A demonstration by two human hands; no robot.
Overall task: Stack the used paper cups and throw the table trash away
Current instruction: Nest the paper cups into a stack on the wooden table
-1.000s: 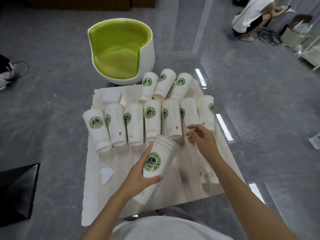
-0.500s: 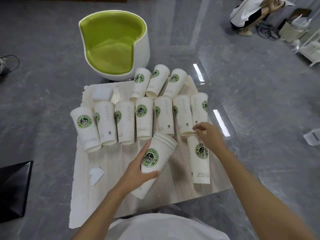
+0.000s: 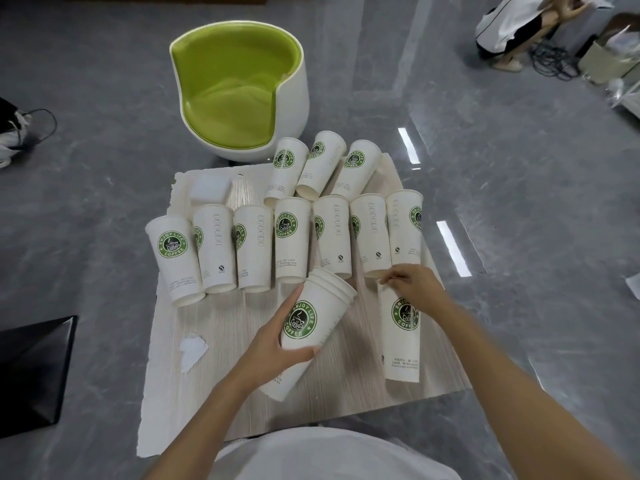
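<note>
A stack of nested white paper cups [image 3: 313,327] with a green coffee logo is held tilted over the wooden table [image 3: 239,403] by my left hand [image 3: 273,351], which grips its side. Fingertips of my right hand [image 3: 414,287] pinch the far end of a single cup [image 3: 401,344] lying on the table's right side. Behind them, several cups [image 3: 292,240] lie in a row, mouths toward me, and three more cups [image 3: 320,166] lie at the back. A torn paper scrap [image 3: 192,348] and a folded white tissue [image 3: 209,188] sit on the left of the table.
A white tub chair with a green seat [image 3: 239,98] stands just behind the table. A black object [image 3: 31,372] lies on the grey floor at the left, and a bag [image 3: 10,133] further back. A crouching person [image 3: 512,26] is at the far right.
My right hand has moved from the row of cups onto the far end of the single cup at the right. My left hand keeps holding the stack in about the same place.
</note>
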